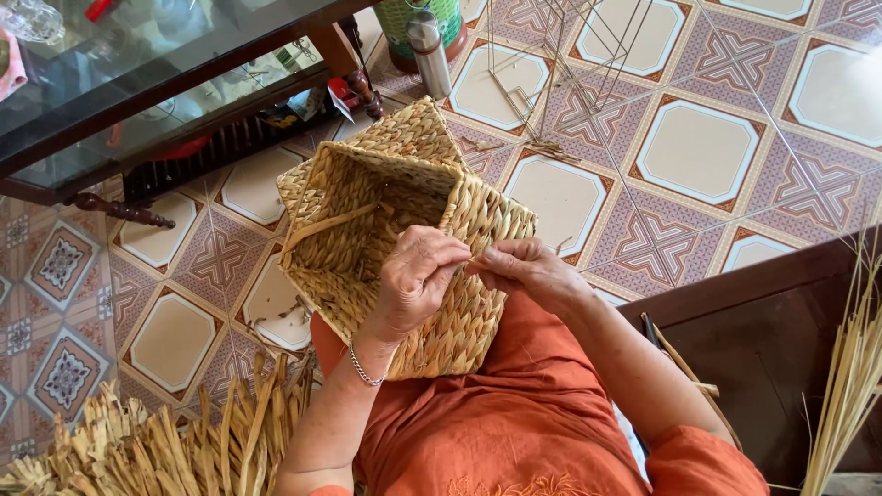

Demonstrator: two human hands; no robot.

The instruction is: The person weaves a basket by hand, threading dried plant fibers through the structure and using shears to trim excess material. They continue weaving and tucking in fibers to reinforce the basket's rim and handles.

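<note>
A square basket (pixel 367 216) woven of pale straw rests tilted on my lap, its open mouth facing up and left. My left hand (pixel 415 280) curls over the basket's near rim, fingers bent onto the weave. My right hand (pixel 528 268) meets it at the same rim, thumb and fingers pinched on a straw strand (pixel 478 262) by the edge. A loose flat strand (pixel 326 225) lies across the basket's opening. A silver bracelet (pixel 365 372) circles my left wrist. I wear orange clothing (pixel 514 413).
A heap of dried straw strips (pixel 156 450) lies at the lower left, and straw stalks (pixel 850 367) stand at the right. A glass-topped table (pixel 138 83) is behind the basket. A steel flask (pixel 428 50), a wire frame (pixel 560 73) and a dark wooden bench (pixel 772 312) are nearby on the tiled floor.
</note>
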